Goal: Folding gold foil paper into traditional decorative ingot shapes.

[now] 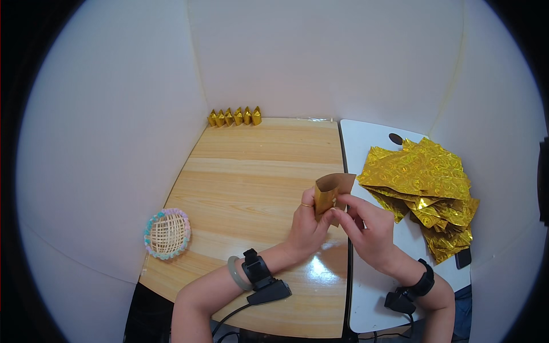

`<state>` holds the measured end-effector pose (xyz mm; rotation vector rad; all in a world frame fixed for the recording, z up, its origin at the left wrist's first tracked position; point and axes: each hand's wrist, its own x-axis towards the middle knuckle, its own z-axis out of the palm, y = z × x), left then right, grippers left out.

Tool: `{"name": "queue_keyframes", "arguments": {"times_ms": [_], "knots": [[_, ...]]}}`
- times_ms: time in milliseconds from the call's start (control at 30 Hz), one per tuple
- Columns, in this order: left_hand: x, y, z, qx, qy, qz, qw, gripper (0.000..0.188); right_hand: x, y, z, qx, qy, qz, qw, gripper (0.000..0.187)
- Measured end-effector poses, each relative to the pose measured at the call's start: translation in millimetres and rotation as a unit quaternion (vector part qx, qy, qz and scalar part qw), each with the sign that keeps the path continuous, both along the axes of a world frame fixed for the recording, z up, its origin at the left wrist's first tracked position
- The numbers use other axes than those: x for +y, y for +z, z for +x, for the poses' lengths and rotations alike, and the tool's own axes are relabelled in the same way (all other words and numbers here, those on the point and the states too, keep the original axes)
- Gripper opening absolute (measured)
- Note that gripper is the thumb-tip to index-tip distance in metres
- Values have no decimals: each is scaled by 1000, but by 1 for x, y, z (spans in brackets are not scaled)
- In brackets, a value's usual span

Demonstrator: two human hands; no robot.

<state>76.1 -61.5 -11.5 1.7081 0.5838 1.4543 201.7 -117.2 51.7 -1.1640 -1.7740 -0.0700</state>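
Observation:
A sheet of gold foil paper (325, 198), brown on its inner side, is curled into an open roll above the seam between the two tabletops. Around its left side close the fingers of my left hand (307, 230), which wears a ring. My right hand (370, 231) pinches the lower right part of the same sheet between thumb and forefinger, its fingertips close to the left thumb. To the right lies a loose pile of flat gold foil sheets (417, 171), its edges uneven and overlapping.
Several folded gold paper pieces (234, 117) stand in a row at the wooden table's (257, 166) far left corner. A small woven basket (167, 234) with a pastel rim sits at the left edge. White panels (326, 57) enclose the tables. A dark phone-like object (463, 258) lies beside the pile.

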Motion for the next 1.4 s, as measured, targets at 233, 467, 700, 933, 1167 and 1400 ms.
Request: {"name": "queue_keyframes", "arguments": {"times_ms": [233,467,700,933,1167,1400], "knots": [[-4,15,3,-87,-22,-99,991,39,2,3,5,49,-11,-29,998,28],[1,17,2,-125,-4,-215,968,38,7,-14,4,38,12,-208,977,38],[7,12,4,-193,-36,-254,947,34,6,-22,0,7,41,-157,987,43],[8,9,5,-222,-99,-262,934,23,7,-26,-1,-136,35,-32,990,61],[4,16,4,-221,-109,-264,933,28,7,-26,-2,-167,45,-21,985,61],[5,19,4,-195,-95,-256,942,30,4,-25,-1,-145,65,-57,986,53]]}}
